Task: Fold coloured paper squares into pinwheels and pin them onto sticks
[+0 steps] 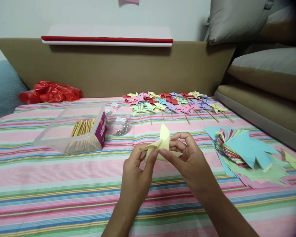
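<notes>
Both hands hold a pale yellow paper pinwheel [163,141] above the striped cloth, in the middle of the view. My left hand [135,172] pinches its lower left corner between thumb and fingers. My right hand [191,161] grips its right side, fingers curled and pressed on the folded flaps. One flap stands upright; the others fold toward the centre.
A clear plastic box [64,131] with wooden sticks [83,127] lies left. A small clear tub of pins [119,126] sits beside it. Several finished coloured pinwheels [172,102] lie in rows behind. A stack of cut coloured paper [246,149] lies right. A red bag [51,91] sits far left.
</notes>
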### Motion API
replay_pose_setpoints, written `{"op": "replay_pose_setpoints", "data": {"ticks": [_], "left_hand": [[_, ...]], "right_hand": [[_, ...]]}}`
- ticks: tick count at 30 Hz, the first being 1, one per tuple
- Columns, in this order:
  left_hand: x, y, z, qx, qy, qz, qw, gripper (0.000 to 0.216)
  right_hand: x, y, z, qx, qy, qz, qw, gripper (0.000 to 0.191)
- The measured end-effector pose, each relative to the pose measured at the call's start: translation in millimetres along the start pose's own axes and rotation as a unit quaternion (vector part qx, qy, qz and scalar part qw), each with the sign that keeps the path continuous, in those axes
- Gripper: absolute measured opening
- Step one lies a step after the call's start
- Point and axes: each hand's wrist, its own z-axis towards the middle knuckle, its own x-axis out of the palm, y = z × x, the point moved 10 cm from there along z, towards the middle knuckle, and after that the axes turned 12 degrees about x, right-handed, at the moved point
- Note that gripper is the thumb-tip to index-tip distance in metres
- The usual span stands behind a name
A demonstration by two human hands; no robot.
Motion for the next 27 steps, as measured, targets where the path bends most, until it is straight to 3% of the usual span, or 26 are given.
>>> {"op": "replay_pose_setpoints", "data": {"ticks": [3,7,12,19,27], "left_hand": [[0,1,0,-0.009,0.008,0.014,1.0,0.015],[2,-1,0,-0.008,0.032,0.028,0.999,0.015],[4,-6,1,0.005,0.056,0.046,0.997,0.013],[5,-12,2,0.035,0.077,0.053,0.995,0.007],[4,-4,0,0.008,0.09,0.03,0.995,0.009]], "right_hand": [[3,-3,1,0.019,0.019,-0.013,1.0,0.047],[9,-3,0,0.03,0.066,-0.034,0.997,0.025],[10,-4,-1,0.045,0.085,-0.047,0.994,0.022],[11,-7,0,0.045,0.092,-0.058,0.993,0.027],[12,-10,2,0.048,0.092,-0.042,0.994,0.024]]}}
